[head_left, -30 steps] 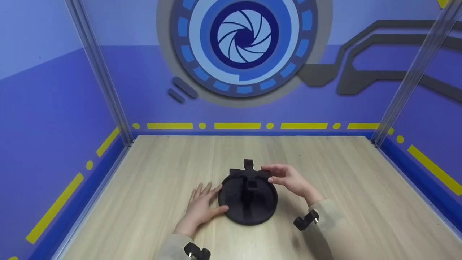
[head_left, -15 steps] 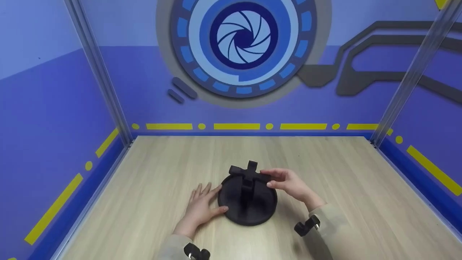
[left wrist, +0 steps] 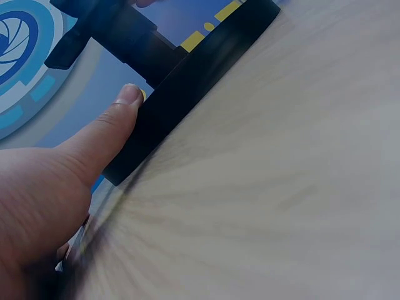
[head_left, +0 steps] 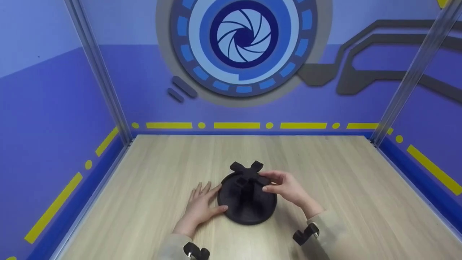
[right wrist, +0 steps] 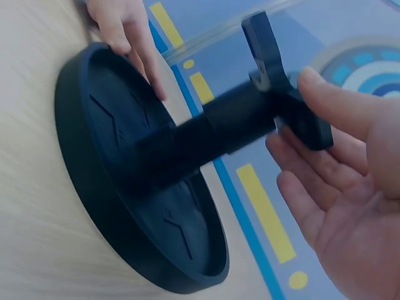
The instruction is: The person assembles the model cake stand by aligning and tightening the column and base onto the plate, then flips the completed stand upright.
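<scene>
A black stand with a round, raised-rim base (head_left: pixel 249 215) sits on the table in the middle of the head view. From its centre rises a thick post (right wrist: pixel 240 122), topped by a four-armed cross-shaped knob (head_left: pixel 247 171). My right hand (head_left: pixel 290 187) holds one arm of that knob between thumb and fingers, at the stand's right. On the left, my left hand (head_left: pixel 200 207) lies with spread, mostly straight fingers, thumb and index finger against the base's rim. Its thumb (left wrist: pixel 109 134) presses the rim's side in the left wrist view.
The pale wooden table (head_left: pixel 173 159) is bordered by blue printed panels with yellow dashes. Metal posts (head_left: pixel 104 79) stand at the back corners. Black wrist devices (head_left: pixel 305 234) sit at both sleeves.
The cross-shaped knob has turned clockwise as seen from above, and my right hand has moved slightly nearer with its arm. The base and my left hand have stayed in place.
</scene>
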Action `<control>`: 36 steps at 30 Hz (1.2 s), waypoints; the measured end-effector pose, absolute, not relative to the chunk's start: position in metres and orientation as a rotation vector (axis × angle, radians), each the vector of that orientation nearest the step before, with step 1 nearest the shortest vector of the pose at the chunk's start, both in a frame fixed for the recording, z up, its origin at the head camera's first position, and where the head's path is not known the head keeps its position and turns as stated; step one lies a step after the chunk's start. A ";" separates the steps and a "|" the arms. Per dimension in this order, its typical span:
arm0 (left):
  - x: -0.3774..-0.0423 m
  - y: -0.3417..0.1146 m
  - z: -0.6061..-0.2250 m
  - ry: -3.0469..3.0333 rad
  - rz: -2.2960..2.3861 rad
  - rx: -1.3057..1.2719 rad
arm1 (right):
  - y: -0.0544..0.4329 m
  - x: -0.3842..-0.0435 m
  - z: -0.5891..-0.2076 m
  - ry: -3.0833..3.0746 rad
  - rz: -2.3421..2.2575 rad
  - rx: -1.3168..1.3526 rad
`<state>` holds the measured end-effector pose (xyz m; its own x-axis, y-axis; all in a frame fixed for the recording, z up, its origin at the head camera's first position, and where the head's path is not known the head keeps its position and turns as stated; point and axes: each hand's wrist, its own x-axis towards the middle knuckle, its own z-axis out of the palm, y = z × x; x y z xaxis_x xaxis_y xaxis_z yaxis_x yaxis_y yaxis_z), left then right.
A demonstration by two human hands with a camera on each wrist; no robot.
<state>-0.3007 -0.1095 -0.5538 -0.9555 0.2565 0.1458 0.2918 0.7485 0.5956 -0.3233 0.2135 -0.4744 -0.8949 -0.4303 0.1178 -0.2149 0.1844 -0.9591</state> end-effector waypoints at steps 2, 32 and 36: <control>-0.301 -0.110 -0.554 -2.885 -0.994 -0.455 | 0.210 -0.320 -0.474 2.294 -1.801 -0.616; -0.301 -0.110 -0.554 -2.885 -1.005 -0.444 | 0.166 -0.288 -0.472 2.745 -1.784 -0.511; -0.301 -0.110 -0.554 -2.881 -0.997 -0.452 | 0.173 -0.289 -0.463 2.784 -1.760 -0.485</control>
